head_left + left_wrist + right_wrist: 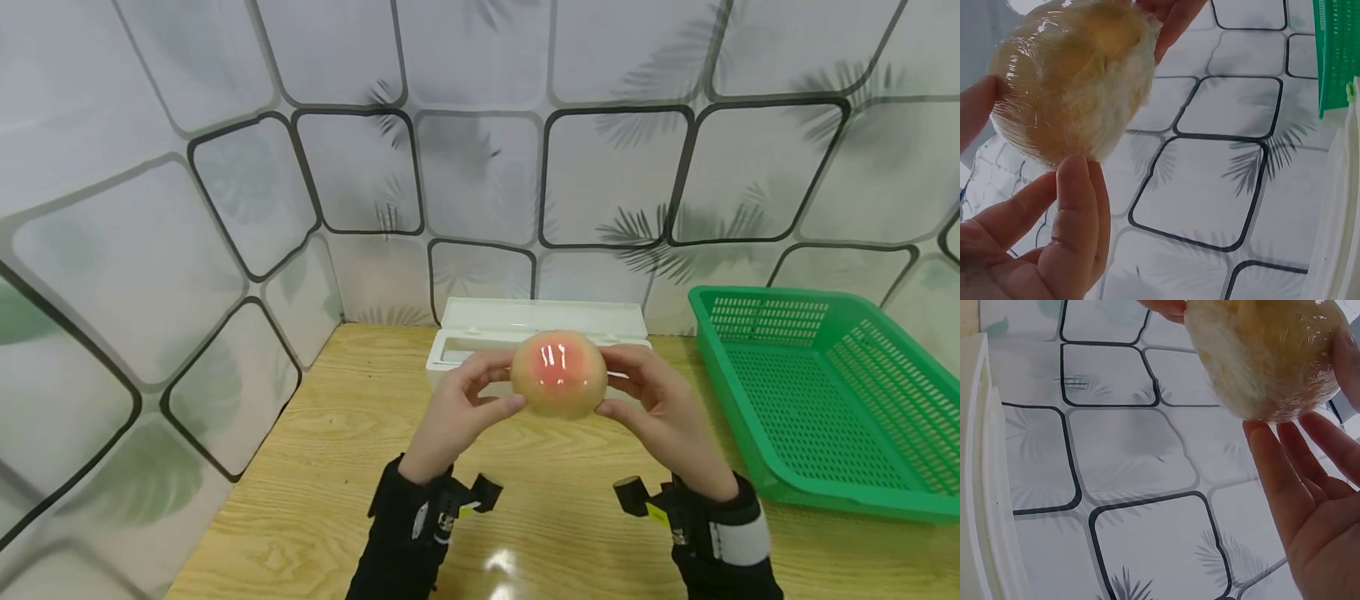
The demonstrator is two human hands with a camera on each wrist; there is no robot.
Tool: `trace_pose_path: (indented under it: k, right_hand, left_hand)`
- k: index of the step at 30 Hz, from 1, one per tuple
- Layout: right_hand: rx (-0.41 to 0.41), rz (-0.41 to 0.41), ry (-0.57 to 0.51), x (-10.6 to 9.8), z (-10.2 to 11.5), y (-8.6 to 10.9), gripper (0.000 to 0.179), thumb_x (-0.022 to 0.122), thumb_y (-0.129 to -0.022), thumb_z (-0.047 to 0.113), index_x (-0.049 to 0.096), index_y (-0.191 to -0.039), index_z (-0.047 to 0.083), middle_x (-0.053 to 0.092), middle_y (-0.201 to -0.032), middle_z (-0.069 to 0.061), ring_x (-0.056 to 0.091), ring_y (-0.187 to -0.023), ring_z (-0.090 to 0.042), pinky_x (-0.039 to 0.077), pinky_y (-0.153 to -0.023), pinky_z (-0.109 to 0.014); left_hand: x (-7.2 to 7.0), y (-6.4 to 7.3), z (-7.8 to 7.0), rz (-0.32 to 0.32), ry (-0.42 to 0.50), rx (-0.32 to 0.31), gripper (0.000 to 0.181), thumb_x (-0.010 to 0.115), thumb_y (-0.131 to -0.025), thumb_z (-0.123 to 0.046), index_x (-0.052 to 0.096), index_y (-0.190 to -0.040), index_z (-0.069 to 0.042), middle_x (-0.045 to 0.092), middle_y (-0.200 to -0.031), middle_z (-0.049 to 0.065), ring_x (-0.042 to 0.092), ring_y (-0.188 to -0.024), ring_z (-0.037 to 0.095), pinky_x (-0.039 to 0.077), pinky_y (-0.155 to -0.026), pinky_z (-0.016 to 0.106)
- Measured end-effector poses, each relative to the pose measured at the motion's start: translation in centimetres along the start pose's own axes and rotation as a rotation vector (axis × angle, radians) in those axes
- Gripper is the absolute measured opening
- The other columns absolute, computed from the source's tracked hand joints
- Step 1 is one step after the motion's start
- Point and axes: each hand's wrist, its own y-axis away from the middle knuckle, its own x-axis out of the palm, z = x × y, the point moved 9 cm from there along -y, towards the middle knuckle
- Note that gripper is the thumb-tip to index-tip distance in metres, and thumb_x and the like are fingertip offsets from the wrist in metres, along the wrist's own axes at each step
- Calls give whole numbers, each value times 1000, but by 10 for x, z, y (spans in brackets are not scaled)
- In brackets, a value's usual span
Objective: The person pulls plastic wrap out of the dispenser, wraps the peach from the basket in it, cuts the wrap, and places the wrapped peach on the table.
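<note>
A round peach [558, 375], yellowish with a red blush, is held up between the two hands in the head view. Clear cling film [1066, 75] covers it, wrinkled and bunched on the side seen in the wrist views. The left hand [457, 412] grips it from the left, thumb and fingertips against its side. On the opposite side the right hand [667, 417] holds it the same way. Behind the hands stands a long white box [543, 317] with its lid raised; the hands and peach partly hide its front.
A green plastic basket [772, 450] stands on the right of the wooden table [300, 500]. A patterned wall covering [480, 175] rises behind and to the left. Each wrist wears a black strap with a small camera.
</note>
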Motion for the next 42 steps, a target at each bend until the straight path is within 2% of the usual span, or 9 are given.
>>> trace_pose_path:
  k: [2,6,10,13,19,23,31,35,42]
  right_hand:
    - [26,-3,22,0,-3,-1,50,64,-71,-12,48,-118,-8,51,-116,-12,51,-105,-15,44,-82,-25]
    - [92,-11,172,-1,-12,-1,52,67,-67,-13,53,-115,-2,55,-112,-11,53,-100,-10,46,-78,-24]
    - [143,6,296,-2,-22,1,48,72,-66,-5,57,-111,0,60,-104,-8,54,-93,-9,48,-71,-25]
    - [183,46,306,0,-30,3,45,72,-68,-1,58,-111,0,61,-102,-8,56,-91,-11,50,-69,-28]
    - [286,145,275,5,-49,9,46,71,-72,6,55,-115,0,59,-107,-11,56,-96,-19,48,-73,-26]
    - [346,225,283,10,-63,12,49,72,-72,12,54,-116,-2,58,-109,-13,57,-95,-22,48,-74,-27]
    - [363,380,280,25,-87,19,53,71,-74,13,50,-117,-9,59,-106,-18,59,-90,-24,49,-73,-29]
    - [367,428,305,32,-94,21,53,71,-74,14,50,-119,-7,60,-104,-15,60,-88,-22,49,-71,-29]
    - [413,498,285,41,-108,27,51,73,-72,11,53,-117,0,61,-97,-5,59,-82,-14,48,-68,-25]
  left_hand:
    - [-6,0,2,-39,-65,-15,40,65,-80,-7,53,-118,-2,53,-111,10,52,-99,22,48,-75,35]
    - [-12,-2,8,-70,-163,-46,40,66,-79,-9,54,-117,-5,59,-103,10,56,-94,18,48,-73,33]
    - [-14,-4,16,-47,-311,-83,38,67,-79,-17,57,-114,-9,62,-101,5,57,-90,14,48,-70,31]
    - [-14,-5,23,-21,-386,-123,37,67,-79,-21,58,-114,-10,61,-104,4,57,-89,13,47,-72,28]
    - [-15,-5,40,11,-386,-197,42,68,-78,-19,56,-116,-8,55,-115,9,59,-91,19,48,-71,27]
    - [-15,-8,48,50,-421,-190,43,69,-76,-19,56,-115,-7,57,-111,10,60,-88,19,49,-69,25]
    - [-12,-11,63,125,-529,-207,40,72,-74,-15,59,-110,-3,61,-102,9,61,-83,16,49,-65,21]
    - [-9,-11,69,162,-547,-231,39,72,-73,-10,59,-109,-2,60,-101,10,60,-84,16,48,-66,20]
    - [-5,-13,82,201,-597,-261,33,71,-72,-3,59,-103,1,59,-102,12,60,-85,19,48,-66,20]
